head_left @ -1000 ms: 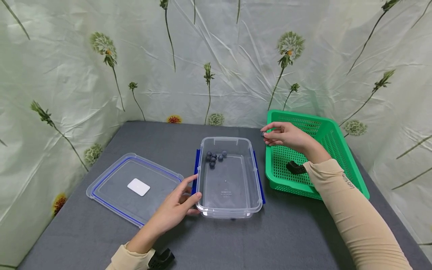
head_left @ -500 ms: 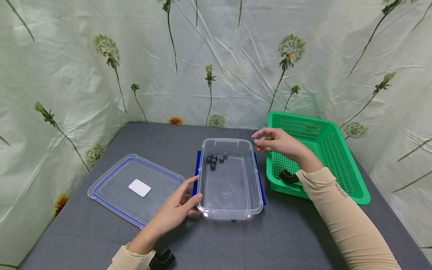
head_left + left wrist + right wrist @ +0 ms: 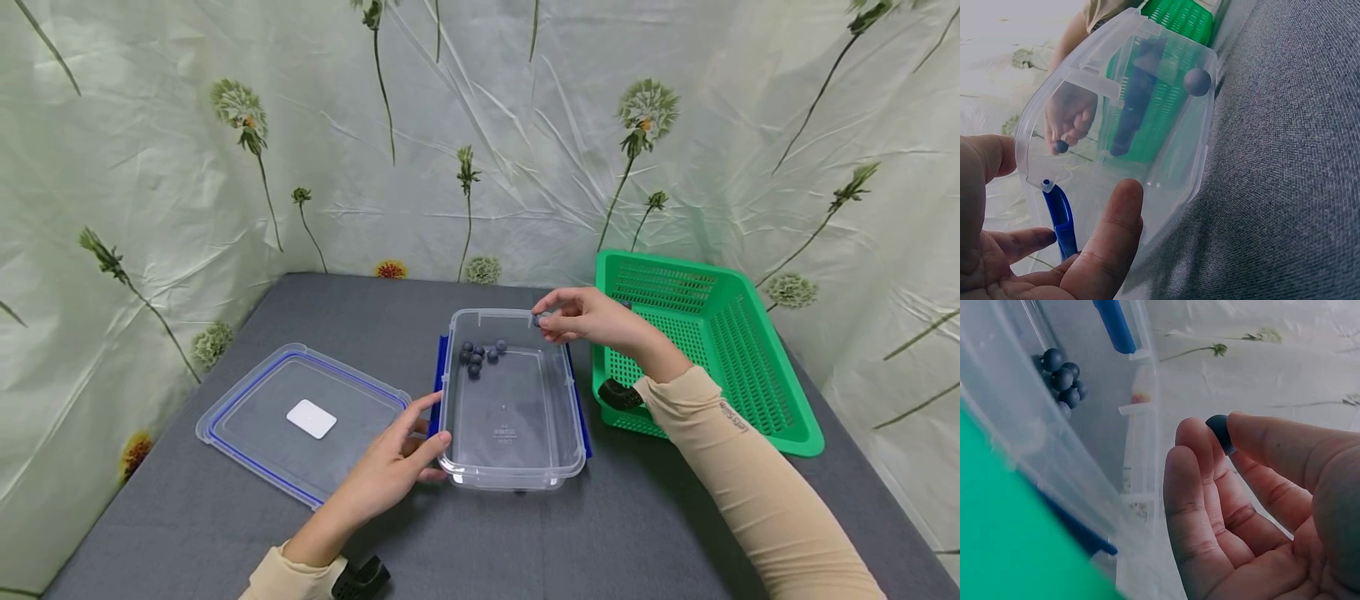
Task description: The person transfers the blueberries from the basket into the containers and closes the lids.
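A clear plastic food container [image 3: 517,417] with blue side clips holds several blueberries [image 3: 474,358] in its far left part. My left hand [image 3: 390,458] rests at its left side, fingers along the blue clip and thumb touching the near left corner. Over the far right corner of the container, my right hand [image 3: 588,321] pinches one blueberry [image 3: 1220,433] between thumb and fingertips. Another blueberry [image 3: 1197,82] shows low by the container's near wall in the left wrist view; whether it lies inside or outside, I cannot tell.
The clear lid [image 3: 255,408] with a blue seal and a white label lies flat at the left. At the right stands a green perforated basket [image 3: 780,400], with a small dark round thing [image 3: 626,305] visible behind my right hand. A flower-patterned sheet [image 3: 525,125] hangs behind the grey table.
My right hand has moved left from above the basket to the container's far right corner, carrying the pinched blueberry. My left hand has stayed at the container's side.
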### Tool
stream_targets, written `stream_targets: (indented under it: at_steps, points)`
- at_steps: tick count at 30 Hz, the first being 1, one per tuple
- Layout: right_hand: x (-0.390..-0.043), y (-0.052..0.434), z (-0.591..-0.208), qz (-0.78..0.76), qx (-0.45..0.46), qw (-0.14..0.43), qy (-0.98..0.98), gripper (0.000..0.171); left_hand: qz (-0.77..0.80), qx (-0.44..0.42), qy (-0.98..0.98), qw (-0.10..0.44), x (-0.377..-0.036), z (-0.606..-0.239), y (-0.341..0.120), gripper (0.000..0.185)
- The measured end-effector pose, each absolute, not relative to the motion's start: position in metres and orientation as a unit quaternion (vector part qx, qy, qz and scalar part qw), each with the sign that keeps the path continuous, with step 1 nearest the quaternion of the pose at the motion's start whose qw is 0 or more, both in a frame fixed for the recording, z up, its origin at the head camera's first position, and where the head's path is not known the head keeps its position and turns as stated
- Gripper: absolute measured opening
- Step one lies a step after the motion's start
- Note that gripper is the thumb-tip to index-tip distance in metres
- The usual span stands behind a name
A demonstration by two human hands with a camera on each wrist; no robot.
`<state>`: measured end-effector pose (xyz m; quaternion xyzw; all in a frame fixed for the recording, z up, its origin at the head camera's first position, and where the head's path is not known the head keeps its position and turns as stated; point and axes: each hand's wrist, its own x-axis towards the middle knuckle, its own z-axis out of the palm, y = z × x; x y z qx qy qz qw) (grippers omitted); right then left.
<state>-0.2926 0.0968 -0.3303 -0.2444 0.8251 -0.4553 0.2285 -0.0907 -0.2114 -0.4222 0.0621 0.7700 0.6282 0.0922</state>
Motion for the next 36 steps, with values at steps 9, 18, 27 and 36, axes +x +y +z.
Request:
stream_targets:
  at_steps: [9,18,27,36]
  points:
    - [-0.295,0.079,-0.33,-0.446,-0.254,0.252,0.82,0.033,0.624,0.063,0.773,0.094,-0.09,-0.422,-0.213,0.063]
    - [-0.298,0.064,-0.33,-0.438,-0.237,0.294,0.815,0.034,0.625,0.063,0.773,0.093,-0.09,-0.422,-0.212,0.063]
    - [-0.299,0.055,-0.331,-0.406,-0.236,0.315,0.824,0.041,0.626,0.065,0.771,0.092,-0.091,-0.422,-0.212,0.062]
    - [-0.301,0.06,-0.332,-0.405,-0.227,0.31,0.829,0.039,0.626,0.064,0.772,0.092,-0.09,-0.423,-0.212,0.062]
